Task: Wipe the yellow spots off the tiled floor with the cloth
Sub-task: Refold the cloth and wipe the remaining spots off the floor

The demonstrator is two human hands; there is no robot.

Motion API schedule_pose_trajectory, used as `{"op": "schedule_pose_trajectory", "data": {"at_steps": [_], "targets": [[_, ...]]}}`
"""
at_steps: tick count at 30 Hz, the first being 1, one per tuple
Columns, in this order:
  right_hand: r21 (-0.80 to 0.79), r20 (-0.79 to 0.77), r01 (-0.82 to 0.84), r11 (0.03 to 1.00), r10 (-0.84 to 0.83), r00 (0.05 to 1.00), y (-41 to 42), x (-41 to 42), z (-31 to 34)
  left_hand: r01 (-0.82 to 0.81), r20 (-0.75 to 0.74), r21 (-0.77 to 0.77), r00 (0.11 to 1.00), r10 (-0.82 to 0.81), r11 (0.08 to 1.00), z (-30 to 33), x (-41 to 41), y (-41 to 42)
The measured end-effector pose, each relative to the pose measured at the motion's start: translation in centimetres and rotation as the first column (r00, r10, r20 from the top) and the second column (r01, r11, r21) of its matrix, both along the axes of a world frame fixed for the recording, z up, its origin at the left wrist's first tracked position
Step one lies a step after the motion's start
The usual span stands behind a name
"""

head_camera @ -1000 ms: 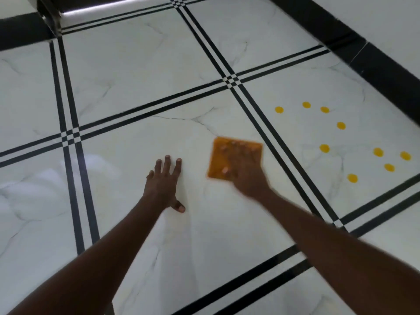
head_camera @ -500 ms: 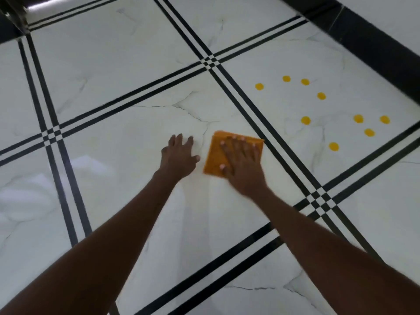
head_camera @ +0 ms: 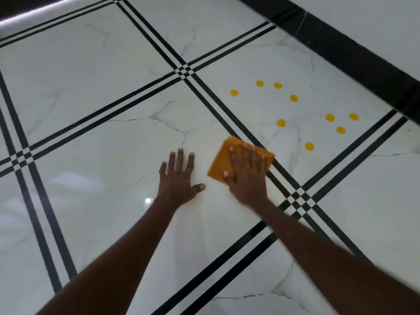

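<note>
A folded orange cloth (head_camera: pixel 221 161) lies flat on the white marble floor (head_camera: pixel 102 155), its right corner reaching the black double stripe (head_camera: pixel 227 112). My right hand (head_camera: pixel 247 176) presses down on the cloth with fingers spread. My left hand (head_camera: pixel 179 178) rests flat on the same tile just left of the cloth, fingers apart, holding nothing. Several round yellow spots (head_camera: pixel 281 123) dot the neighbouring tile to the right, across the stripe; the nearest yellow spot (head_camera: pixel 309 146) sits a short way right of the cloth.
Black double stripes cross between the tiles, one crossing (head_camera: pixel 297 200) just right of my right wrist. A black skirting band (head_camera: pixel 354 55) runs along the white wall at the upper right. A dark threshold (head_camera: pixel 27 12) lies at the top left.
My right hand has slid the cloth rightward to the stripe, closer to the spots. The left hand has stayed planted beside it. My head has shifted, so the spots sit differently in view.
</note>
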State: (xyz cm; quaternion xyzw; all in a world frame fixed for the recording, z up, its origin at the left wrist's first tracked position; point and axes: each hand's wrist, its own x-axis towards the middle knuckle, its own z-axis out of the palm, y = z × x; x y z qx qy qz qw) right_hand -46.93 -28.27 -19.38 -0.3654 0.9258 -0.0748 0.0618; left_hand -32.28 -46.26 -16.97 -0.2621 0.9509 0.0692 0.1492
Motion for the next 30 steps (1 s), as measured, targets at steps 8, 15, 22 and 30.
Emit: {"op": "schedule_pose_trajectory", "data": {"at_steps": [8,15,22,30], "targets": [[0.004,-0.025,0.407,0.913,-0.407,0.913,8.1,3.0,0.4,-0.015,0.064,0.020,0.998,0.013,1.000,1.2,-0.5,0.1],[0.042,0.138,0.197,0.979,-0.201,0.970,3.9,10.1,1.5,-0.027,0.134,0.022,0.991,0.023,0.999,1.8,-1.4,0.4],[0.226,0.450,-0.101,0.969,-0.012,0.893,0.0,-5.3,8.4,-0.039,0.120,0.032,0.992,0.035,0.999,1.5,-1.4,0.5],[0.251,0.377,-0.219,0.943,0.113,0.919,3.0,-10.5,15.2,-0.035,0.114,0.016,0.993,0.033,0.999,1.1,-1.2,0.6]]}}
